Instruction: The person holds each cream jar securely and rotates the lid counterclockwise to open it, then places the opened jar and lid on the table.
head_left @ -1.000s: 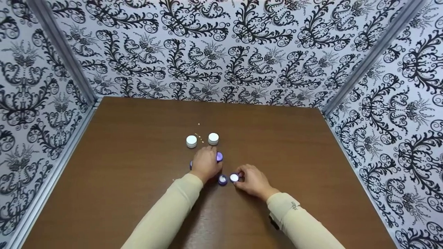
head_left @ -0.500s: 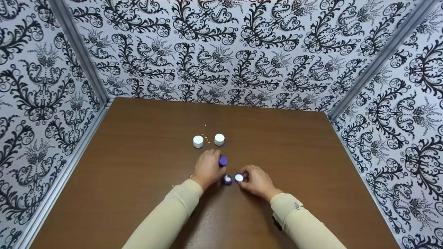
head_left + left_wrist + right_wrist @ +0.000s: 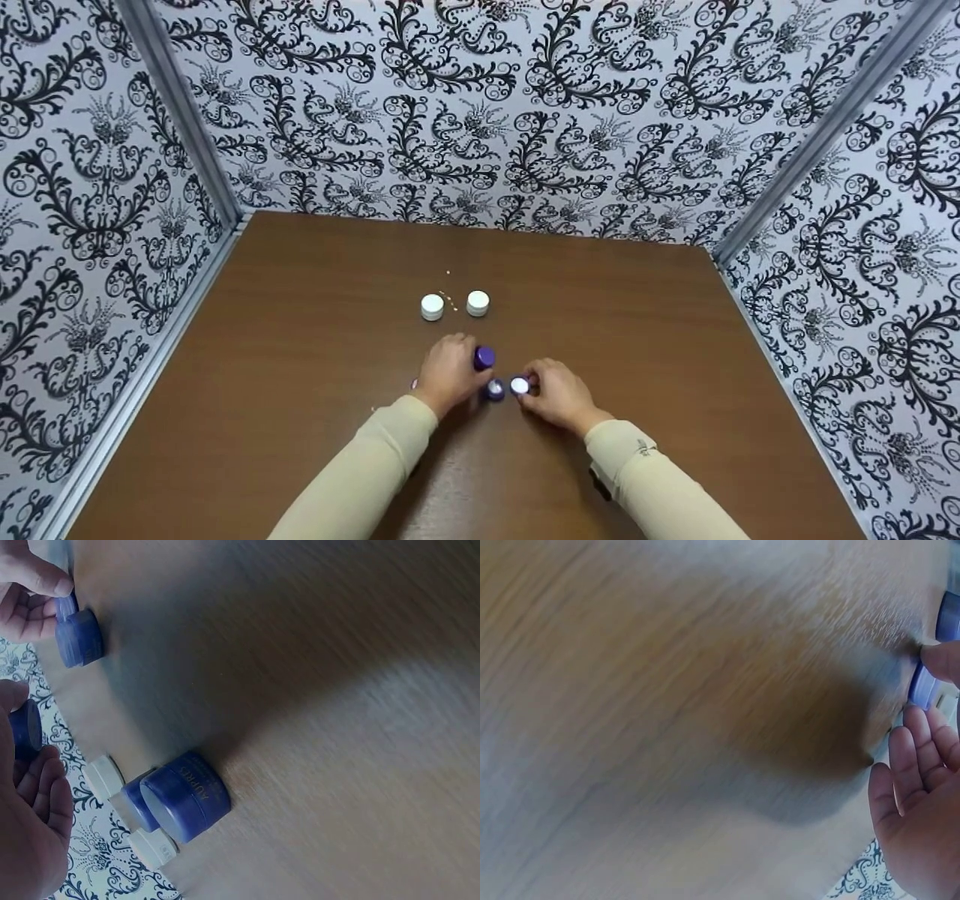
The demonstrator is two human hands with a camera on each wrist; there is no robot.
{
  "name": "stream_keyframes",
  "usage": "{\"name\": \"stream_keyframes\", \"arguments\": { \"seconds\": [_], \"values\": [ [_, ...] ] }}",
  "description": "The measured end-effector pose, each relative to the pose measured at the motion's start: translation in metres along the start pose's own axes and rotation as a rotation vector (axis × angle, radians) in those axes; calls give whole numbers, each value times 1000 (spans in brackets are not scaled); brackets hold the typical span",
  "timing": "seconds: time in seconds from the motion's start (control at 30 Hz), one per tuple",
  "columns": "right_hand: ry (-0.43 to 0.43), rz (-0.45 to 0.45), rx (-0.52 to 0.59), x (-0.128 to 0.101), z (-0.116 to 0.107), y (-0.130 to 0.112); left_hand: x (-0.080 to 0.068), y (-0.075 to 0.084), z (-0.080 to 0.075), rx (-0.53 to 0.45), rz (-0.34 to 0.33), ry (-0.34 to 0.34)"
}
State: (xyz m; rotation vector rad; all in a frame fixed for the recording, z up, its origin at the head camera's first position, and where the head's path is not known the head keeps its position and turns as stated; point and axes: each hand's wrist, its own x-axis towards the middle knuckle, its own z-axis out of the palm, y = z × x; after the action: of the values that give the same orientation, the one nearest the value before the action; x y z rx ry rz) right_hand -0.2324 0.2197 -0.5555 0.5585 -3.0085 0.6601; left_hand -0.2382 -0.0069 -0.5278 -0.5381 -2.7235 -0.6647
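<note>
In the head view my left hand (image 3: 451, 373) grips a small purple cosmetic jar (image 3: 485, 357) at its fingertips, slightly tilted. Just below it stands an open purple jar (image 3: 495, 389) with something pale in its mouth. Beside that jar my right hand (image 3: 556, 394) pinches a purple lid (image 3: 520, 385) whose white inner face is turned up. The left wrist view shows this lid (image 3: 67, 606) on edge against the standing jar (image 3: 80, 641). There, two more purple jars stand together, the front one (image 3: 187, 795) lettered AUPRES; in the head view my left hand mostly hides them.
Two white jars (image 3: 432, 307) (image 3: 478, 303) stand farther back on the brown table (image 3: 637, 322). Several tiny pale bits (image 3: 450, 301) lie between them. Patterned walls (image 3: 450, 112) with grey metal corner posts enclose the table at the back and sides.
My left hand has brought its purple jar a little toward me, closer to the open jar. The right hand stays with the lid. The head view has shifted slightly.
</note>
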Motion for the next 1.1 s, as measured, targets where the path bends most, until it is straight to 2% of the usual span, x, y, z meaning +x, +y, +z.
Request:
{"name": "stream_keyframes", "arguments": {
  "seconds": [0.23, 0.67, 0.8, 0.97, 1.1],
  "values": [
    [1, -6, -19, -1, 0, -1, 0, 1, 0, 8, -4, -6],
    [-37, -25, -21, -1, -4, 0, -1, 2, 2, 53, 10, 38],
    [-4, -35, -11, 2, -9, 2, -1, 2, 2, 52, 19, 51],
    [77, -15, 73, 11, -19, -10, -1, 3, 2, 52, 51, 66],
    [71, -25, 220, 19, -23, -29, -2, 4, 5, 44, 82, 64]
  ]
}}
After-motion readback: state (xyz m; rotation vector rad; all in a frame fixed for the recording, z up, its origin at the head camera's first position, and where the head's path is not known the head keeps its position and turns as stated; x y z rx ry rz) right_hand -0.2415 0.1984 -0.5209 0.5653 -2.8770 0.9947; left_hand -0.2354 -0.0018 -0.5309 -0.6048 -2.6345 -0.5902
